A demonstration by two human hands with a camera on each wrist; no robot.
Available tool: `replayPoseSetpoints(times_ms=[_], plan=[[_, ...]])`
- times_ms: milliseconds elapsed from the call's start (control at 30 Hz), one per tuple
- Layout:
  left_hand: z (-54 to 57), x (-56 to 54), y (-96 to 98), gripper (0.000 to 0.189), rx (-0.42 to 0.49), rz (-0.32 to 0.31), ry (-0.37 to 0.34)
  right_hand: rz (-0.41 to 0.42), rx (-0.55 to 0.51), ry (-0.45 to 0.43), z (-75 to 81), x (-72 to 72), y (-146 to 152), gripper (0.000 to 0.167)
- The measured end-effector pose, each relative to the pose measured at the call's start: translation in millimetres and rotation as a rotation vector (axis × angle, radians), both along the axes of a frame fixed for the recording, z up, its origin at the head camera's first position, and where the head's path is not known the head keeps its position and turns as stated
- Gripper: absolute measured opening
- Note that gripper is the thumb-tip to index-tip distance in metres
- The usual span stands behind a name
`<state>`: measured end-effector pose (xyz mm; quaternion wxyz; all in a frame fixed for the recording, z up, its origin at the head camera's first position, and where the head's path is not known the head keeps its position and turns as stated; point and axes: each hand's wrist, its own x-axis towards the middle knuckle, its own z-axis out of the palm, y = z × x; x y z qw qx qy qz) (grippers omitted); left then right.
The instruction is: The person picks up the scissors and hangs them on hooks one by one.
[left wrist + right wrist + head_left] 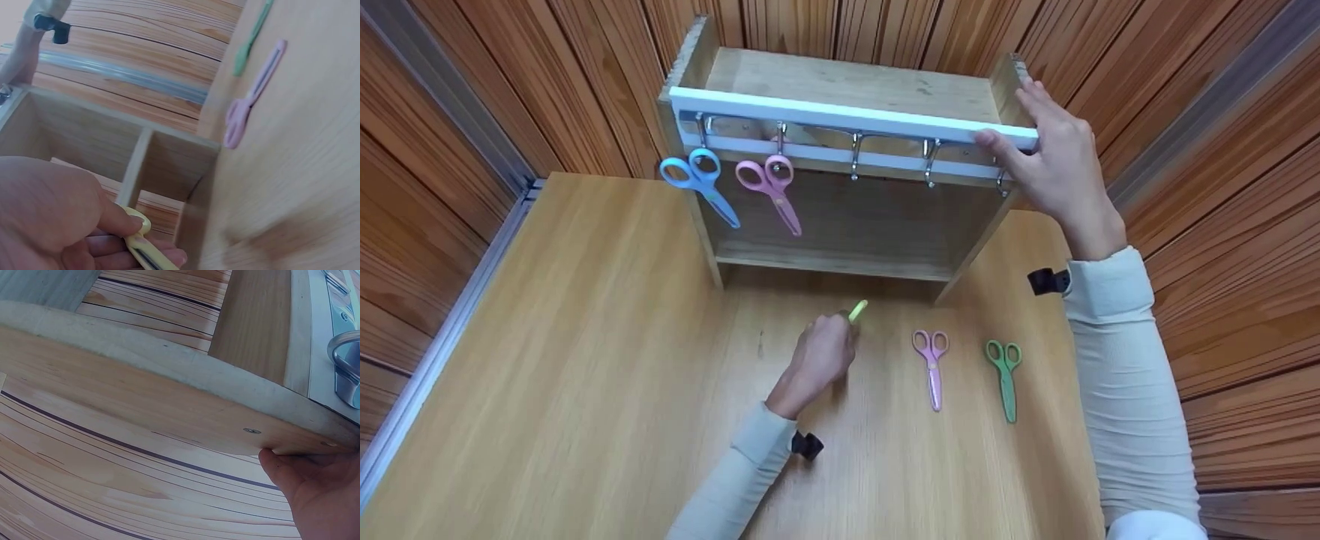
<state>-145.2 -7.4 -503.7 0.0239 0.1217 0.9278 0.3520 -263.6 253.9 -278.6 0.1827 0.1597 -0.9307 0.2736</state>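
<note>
Pale yellow scissors (147, 251) are in my left hand (819, 351), the thumb pinching them near the handle loop against the fingers. This hand is over the table in front of a small wooden shelf (840, 264). My right hand (1061, 161) grips the shelf's upper right corner, the thumb over the end of the white hook rail (847, 112) and the fingers along the outer side panel (169, 394). Blue scissors (701, 176) and pink scissors (769, 184) hang from the two leftmost hooks. The hooks further right hold nothing.
A second pair of pink scissors (933, 371) and green scissors (1005, 382) lie on the table (585, 360), right of my left hand. Wood-plank walls (1245, 300) stand behind and beside the table, with a metal strip (442, 322) along the left edge.
</note>
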Motion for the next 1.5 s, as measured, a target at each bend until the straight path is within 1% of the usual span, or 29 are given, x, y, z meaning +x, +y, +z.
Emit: replayPoseSetpoints(times_ms=[200,333,433,533,667,767,867,1000,1233,1400,1500], plan=[[16.3,1.4,-6.0,0.019,0.111,-0.005,-0.104,0.002,-0.004,-0.003,0.3,-0.5,-1.3,0.098],[25.4,1.0,-8.3,0.021,0.166,0.004,-0.118,0.005,-0.012,-0.007,0.4,-0.7,-1.3,0.098],[30.9,0.3,-8.9,0.017,0.201,0.01,-0.093,-0.001,-0.013,-0.018,0.0,-0.5,-0.8,0.097],[36.6,0.6,-9.4,0.014,0.246,0.016,-0.092,-0.007,-0.013,-0.022,-0.4,-0.1,-0.4,0.096],[46.2,1.0,-11.8,0.017,0.288,0.028,-0.09,-0.008,-0.011,-0.017,-1.1,0.2,-0.7,0.096],[54.1,1.2,-14.5,0.018,0.32,0.031,-0.062,-0.008,-0.013,-0.015,-1.6,0.2,-0.8,0.095],[61.9,1.3,-17.1,0.018,0.349,0.027,-0.005,-0.002,-0.011,-0.012,-1.4,-0.4,-0.5,0.096],[73.4,1.5,-20.6,0.019,0.39,0.022,0.047,0.002,-0.007,-0.005,0.1,-1.1,0.1,0.098],[91.6,-0.4,-26.1,0.022,0.476,0.061,0.054,-0.001,-0.012,-0.02,-0.8,0.1,0.6,0.096],[102.2,-1.4,-31.0,0.025,0.59,0.038,0.044,-0.005,-0.013,-0.022,-1.1,0.7,1.0,0.096],[110.2,-2.1,-33.5,0.028,0.634,0.033,0.043,-0.006,-0.015,-0.021,-1.2,0.1,0.5,0.096]])
